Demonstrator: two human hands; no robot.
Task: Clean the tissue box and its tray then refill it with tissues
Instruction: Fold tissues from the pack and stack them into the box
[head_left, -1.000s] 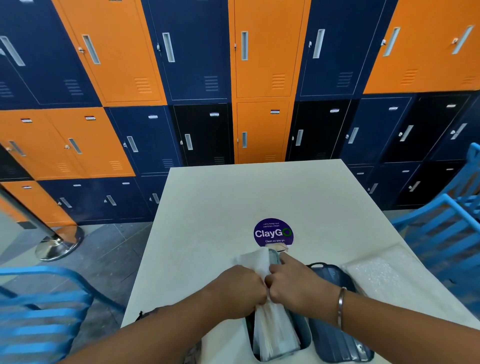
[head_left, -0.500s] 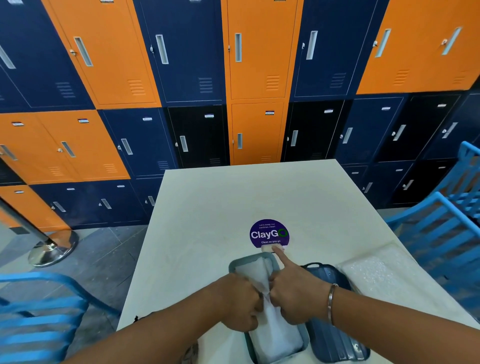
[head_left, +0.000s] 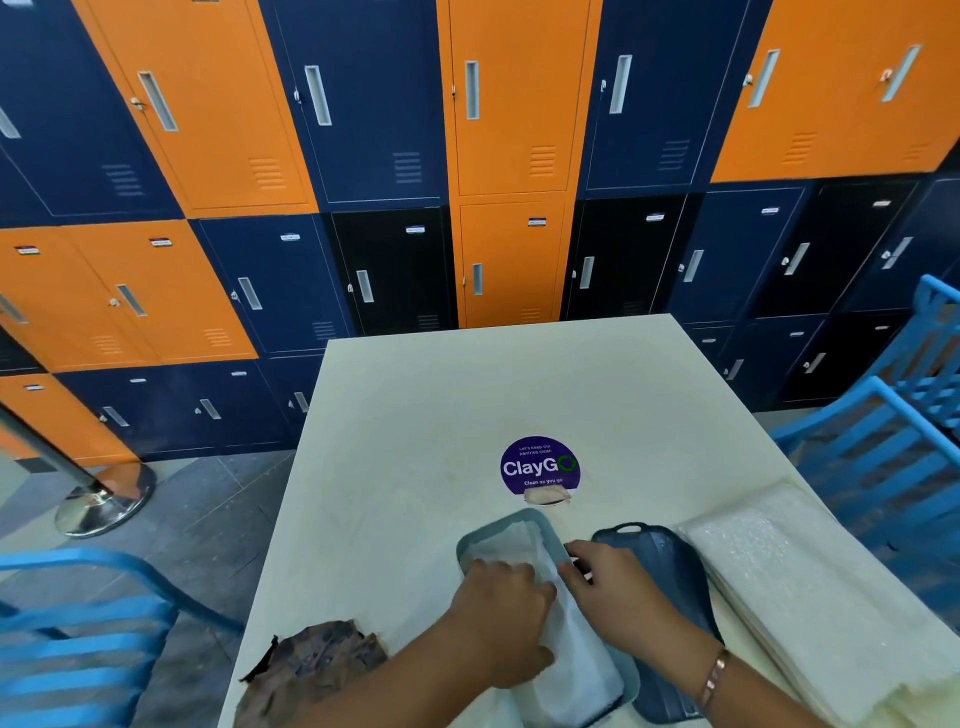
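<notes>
A stack of white tissues (head_left: 571, 660), held bunched above the tissue box (head_left: 524, 515) by two clenched hands a second ago, is now laid flat inside the box at the lower centre of the frame. The left hand (head_left: 498, 603) is spread on the stack, fingers released and pressing it down. The right hand (head_left: 618, 592) is placed at the box's right rim; whether the tissue edge is pinched cannot be told. The dark blue tray (head_left: 670, 561) is seen just right of the box. Refilling is judged nearly done, with reassembly yet to be carried out.
</notes>
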